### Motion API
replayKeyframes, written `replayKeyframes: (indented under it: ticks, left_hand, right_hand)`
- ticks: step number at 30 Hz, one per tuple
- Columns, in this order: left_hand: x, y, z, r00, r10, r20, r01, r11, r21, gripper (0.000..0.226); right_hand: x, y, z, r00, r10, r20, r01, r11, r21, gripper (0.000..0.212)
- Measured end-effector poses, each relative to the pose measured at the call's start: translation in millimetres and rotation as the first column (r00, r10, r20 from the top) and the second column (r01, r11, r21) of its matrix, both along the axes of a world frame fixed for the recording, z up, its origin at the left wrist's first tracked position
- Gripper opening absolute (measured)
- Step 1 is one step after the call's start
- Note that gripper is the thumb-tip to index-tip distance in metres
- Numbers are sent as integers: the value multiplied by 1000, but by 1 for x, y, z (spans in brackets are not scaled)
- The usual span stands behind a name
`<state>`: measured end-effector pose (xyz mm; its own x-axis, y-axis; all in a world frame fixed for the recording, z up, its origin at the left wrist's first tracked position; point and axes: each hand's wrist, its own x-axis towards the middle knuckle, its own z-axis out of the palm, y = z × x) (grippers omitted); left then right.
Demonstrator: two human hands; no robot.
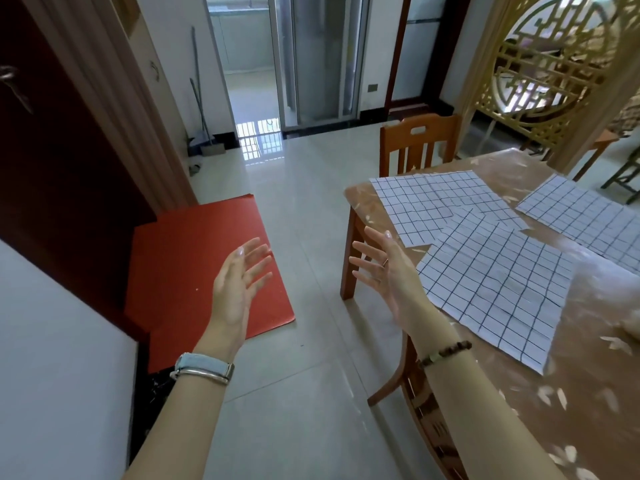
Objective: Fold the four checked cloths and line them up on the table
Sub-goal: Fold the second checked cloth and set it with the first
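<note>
Head view: your L hand [239, 282] and R hand [381, 268] hang over the floor, fingers spread, holding nothing. Checked cloths [415, 209] lie flat, unfolded, overlapping on the table [588, 393] to your right. Start w/ the nearest cloth [495, 285]: pinch 2 corners, match edges along the grid lines, then crease.

The nearest checked cloth [495, 289] is white with a grid of thin dark navy lines; the far cloth [408, 209] and the right cloth [585, 220] carry the same white-and-navy check. The bench [588, 393] is glossy reddish brown, flecked with pale leaf-like marks. The chair [440, 128] is orange-brown wood. The mat [194, 271] is plain red, the floor tiles [311, 393] pale grey-green. The lattice screen [554, 64] is gold, the door [52, 150] dark maroon
</note>
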<state>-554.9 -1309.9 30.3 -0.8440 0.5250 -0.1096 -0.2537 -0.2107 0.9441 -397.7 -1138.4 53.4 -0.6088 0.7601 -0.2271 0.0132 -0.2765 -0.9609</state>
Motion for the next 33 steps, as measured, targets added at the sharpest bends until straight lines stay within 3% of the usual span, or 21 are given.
replayKeyframes:
  ticks: [14,33]
  left_hand:
    - [-76,73,-20,997,-62,51,63,998,-16,36]
    - [-210,215,-13,886,-463,39,464,884,-59,34]
  right_hand:
    - [-65,58,-18,997,-78,15,79,996,-50,42]
    - [-155,119,-18,901,-433,-26,430,900,-71,37]
